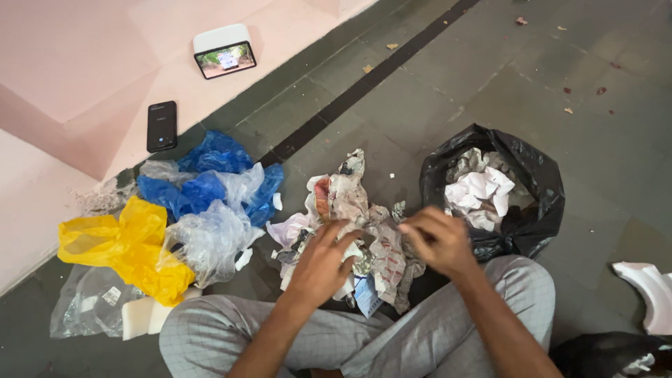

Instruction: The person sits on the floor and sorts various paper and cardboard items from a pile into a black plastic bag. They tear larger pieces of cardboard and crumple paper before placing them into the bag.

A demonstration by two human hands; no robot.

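Two hands, left hand (323, 260) and right hand (439, 241), on one crumpled paper heap (357, 231).

Head camera — steep downward view, close over the floor (434, 105)

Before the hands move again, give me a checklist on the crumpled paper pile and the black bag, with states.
1. Left hand resting on the crumpled newspaper pile: ok.
2. Right hand has a grip on paper: cannot tell, fingers curled.
3. Black plastic bag mouth open: ok.
4. Room in the bag above the white crumpled paper: ok.
5. Plastic bags, blue and yellow, apart from the paper pile: ok.
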